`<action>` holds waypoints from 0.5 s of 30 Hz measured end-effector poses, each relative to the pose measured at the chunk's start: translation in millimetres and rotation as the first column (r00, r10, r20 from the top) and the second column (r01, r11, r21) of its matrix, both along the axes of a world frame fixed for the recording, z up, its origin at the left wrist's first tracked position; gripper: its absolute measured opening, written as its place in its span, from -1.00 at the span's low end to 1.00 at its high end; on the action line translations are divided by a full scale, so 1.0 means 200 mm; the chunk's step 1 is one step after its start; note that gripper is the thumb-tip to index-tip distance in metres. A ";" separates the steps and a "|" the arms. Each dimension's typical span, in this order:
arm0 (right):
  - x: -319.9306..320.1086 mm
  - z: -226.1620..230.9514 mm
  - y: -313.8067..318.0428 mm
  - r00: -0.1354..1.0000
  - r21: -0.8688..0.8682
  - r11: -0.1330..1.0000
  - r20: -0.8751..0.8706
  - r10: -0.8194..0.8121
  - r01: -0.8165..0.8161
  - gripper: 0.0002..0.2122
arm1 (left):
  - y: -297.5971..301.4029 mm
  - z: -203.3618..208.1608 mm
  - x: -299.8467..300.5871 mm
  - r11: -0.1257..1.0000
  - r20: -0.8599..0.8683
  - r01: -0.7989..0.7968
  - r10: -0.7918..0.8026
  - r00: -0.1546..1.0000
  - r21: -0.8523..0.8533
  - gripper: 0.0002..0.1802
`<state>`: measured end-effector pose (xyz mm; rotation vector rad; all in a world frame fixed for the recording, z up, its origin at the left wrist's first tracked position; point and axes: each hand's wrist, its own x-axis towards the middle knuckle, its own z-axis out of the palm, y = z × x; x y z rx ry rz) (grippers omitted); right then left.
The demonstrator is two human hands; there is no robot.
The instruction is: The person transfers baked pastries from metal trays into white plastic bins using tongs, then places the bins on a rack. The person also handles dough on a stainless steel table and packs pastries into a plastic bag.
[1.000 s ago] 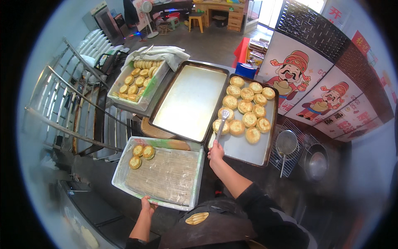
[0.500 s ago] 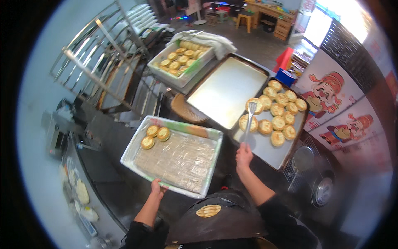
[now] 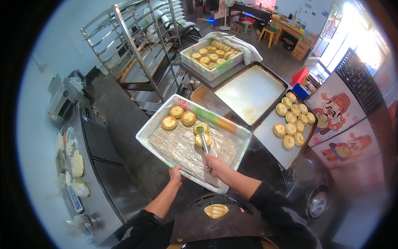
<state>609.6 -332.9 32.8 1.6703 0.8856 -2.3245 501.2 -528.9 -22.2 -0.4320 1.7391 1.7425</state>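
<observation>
My left hand is closed on the near rim of a white plastic-lined tub, which it holds up at a tilt. In my right hand are metal tongs, reaching into the tub. The tongs' tip is at two round golden pastries lying close together; whether it still grips them I cannot tell. Three more round pastries rest at the tub's far left. To the right, a baking tray carries several of the same pastries.
A bare baking sheet lies beside the pastry tray. Behind it stands another white tub, full of pastries and partly draped with a cloth. A metal rack is at the far left, a counter with dough at the near left.
The tongs have swung left from the baking tray into the tub. Two pastries have come off the tray and now sit in the tub under the tongs. My view has shifted left.
</observation>
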 end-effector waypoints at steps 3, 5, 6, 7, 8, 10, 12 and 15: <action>0.03 0.06 -0.11 1.000 -0.104 0.995 -0.009 -0.009 0.008 -0.65 | -0.03 0.01 0.03 0.999 0.051 0.012 -0.010 0.999 -0.040 -0.45; 0.23 0.16 -0.13 0.999 -0.234 0.972 -0.027 -0.043 0.035 -0.63 | -0.04 -0.02 0.02 0.999 0.131 0.037 -0.034 0.991 -0.023 -0.46; 0.36 0.23 -0.13 0.996 -0.296 0.955 -0.077 -0.053 0.028 -0.63 | -0.04 -0.05 0.01 0.998 0.175 0.067 -0.065 0.982 -0.005 -0.46; 0.50 0.30 -0.13 0.993 -0.342 0.939 -0.089 -0.073 0.038 -0.63 | -0.03 -0.08 0.00 0.993 0.208 0.113 -0.114 0.971 0.016 -0.49; 0.64 0.37 -0.12 0.993 -0.366 0.929 -0.072 -0.091 0.059 -0.65 | -0.02 -0.11 0.00 0.995 0.246 0.094 -0.100 0.964 0.035 -0.51; 0.90 0.53 -0.06 0.972 -0.370 0.920 -0.140 -0.190 0.126 -0.66 | 0.01 -0.16 0.00 0.999 0.279 0.046 -0.047 0.959 0.008 -0.55; 1.12 0.64 0.04 0.944 -0.261 0.942 -0.196 -0.264 0.209 -0.66 | 0.04 -0.21 0.01 0.999 0.252 -0.014 0.022 0.968 -0.035 -0.57; 1.35 0.62 0.20 0.898 -0.025 0.911 -0.159 -0.409 0.411 -0.65 | 0.10 -0.25 0.04 0.992 0.339 -0.102 0.119 0.933 -0.069 -0.39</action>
